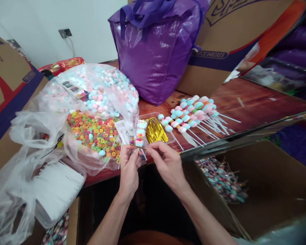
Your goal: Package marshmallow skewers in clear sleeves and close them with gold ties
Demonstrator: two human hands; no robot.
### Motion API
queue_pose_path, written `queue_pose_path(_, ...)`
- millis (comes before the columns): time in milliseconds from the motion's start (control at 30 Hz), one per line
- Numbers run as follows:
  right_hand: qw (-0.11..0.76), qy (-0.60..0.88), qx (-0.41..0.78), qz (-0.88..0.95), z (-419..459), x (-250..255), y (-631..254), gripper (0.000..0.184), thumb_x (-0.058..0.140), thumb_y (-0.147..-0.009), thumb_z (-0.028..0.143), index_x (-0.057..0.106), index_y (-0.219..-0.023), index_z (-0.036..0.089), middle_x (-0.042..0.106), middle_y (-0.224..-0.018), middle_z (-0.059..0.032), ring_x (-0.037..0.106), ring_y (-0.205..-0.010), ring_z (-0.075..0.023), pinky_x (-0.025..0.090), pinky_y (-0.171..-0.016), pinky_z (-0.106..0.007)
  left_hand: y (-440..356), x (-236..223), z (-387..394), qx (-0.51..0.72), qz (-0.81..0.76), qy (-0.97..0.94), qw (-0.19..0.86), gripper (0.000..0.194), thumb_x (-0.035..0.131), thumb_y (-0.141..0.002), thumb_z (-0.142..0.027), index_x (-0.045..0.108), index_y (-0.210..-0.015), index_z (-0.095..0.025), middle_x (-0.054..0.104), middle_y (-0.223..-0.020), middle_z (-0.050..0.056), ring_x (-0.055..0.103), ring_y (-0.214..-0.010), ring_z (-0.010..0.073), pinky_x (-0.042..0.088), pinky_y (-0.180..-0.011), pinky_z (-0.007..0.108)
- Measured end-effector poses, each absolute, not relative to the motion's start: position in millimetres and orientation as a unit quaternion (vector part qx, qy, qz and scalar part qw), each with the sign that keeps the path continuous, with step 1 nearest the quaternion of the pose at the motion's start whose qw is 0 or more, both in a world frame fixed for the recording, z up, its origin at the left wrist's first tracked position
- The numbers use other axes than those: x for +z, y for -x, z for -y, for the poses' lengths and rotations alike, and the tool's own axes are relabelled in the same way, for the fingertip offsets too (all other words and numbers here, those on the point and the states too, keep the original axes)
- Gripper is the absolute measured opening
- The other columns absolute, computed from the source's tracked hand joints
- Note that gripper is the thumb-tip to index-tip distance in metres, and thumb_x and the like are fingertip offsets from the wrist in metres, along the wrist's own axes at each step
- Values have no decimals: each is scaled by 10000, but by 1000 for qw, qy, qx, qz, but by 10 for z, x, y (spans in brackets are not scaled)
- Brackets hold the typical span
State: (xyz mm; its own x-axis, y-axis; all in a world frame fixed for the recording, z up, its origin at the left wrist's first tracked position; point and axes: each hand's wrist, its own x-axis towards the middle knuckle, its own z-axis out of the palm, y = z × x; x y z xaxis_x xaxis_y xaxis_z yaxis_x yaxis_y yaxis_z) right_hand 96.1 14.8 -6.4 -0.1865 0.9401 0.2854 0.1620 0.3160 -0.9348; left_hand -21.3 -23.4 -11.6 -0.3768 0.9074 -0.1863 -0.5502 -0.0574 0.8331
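Note:
My left hand [129, 170] pinches a bagged marshmallow stick [140, 131] just below its sweets. The stick stands upright, with marshmallows and small rings stacked in a clear wrapper. A thin gold twist tie [137, 146] lies across the neck of the wrapper, and the fingers of my right hand [168, 163] are closed on its right end. Just behind my hands, more gold twist ties [156, 131] fill a clear plastic tray [170, 136]. Unwrapped marshmallow sticks [193, 112] are piled to the right, white sticks pointing toward me.
Left of my hands lie a big bag of marshmallows [104, 88] and a bag of cereal rings [97, 136]. A tub of white sticks [58, 187] sits at the table's left edge. Behind stands a purple bag [153, 58]. An open carton [265, 183] below right contains wrapped sticks [221, 177].

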Motion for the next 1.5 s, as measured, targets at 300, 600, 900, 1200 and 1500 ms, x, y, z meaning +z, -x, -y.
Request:
queue_pose_path(300, 494, 427, 413, 635, -29, -205, -854, 150, 613, -918, 239, 640, -780, 189, 636, -721, 4, 591, -651, -136, 466, -626, -250, 126, -192, 319, 686, -457, -271, 497, 224, 712, -874, -378, 595, -896, -188, 482, -661, -58, 369, -546, 52, 307, -506, 176)
queue_pose_path(600, 483, 395, 507, 595, 51, -242, -873, 149, 543, -965, 265, 563, -830, 204, 569, -769, 7, 543, -684, -132, 438, -619, -248, 170, -29, 275, 666, -421, -147, 598, 405, 874, -694, -358, 536, -740, -142, 485, -578, -65, 263, -450, -4, 205, -417, 116)
queue_pose_path(900, 417, 294, 515, 689, -45, -121, -1061, 127, 473, -1003, 251, 491, -882, 216, 491, -796, 10, 479, -707, -136, 429, -657, -265, 376, 122, 350, 512, -350, -96, 779, 429, 870, -682, -281, 462, -741, -164, 382, -539, -112, 148, -426, -2, 113, -374, 116)
queue_pose_path(1200, 433, 387, 408, 704, 40, -117, -987, 98, 443, -950, 173, 426, -872, 229, 460, -705, 43, 466, -580, -117, 381, -546, -247, 143, -42, 448, 589, -562, -390, 430, 193, 642, -916, -383, 644, -920, -190, 577, -704, -21, 521, -657, 102, 439, -645, 208)
queue_pose_path(1500, 473, 375, 397, 692, 84, -156, -1078, 154, 488, -996, 182, 602, -893, 200, 625, -778, -6, 602, -621, -111, 490, -551, -225, 236, 36, 367, 596, -452, -127, 652, 385, 925, -601, -287, 679, -855, -136, 539, -610, -50, 302, -459, 4, 236, -423, 127)
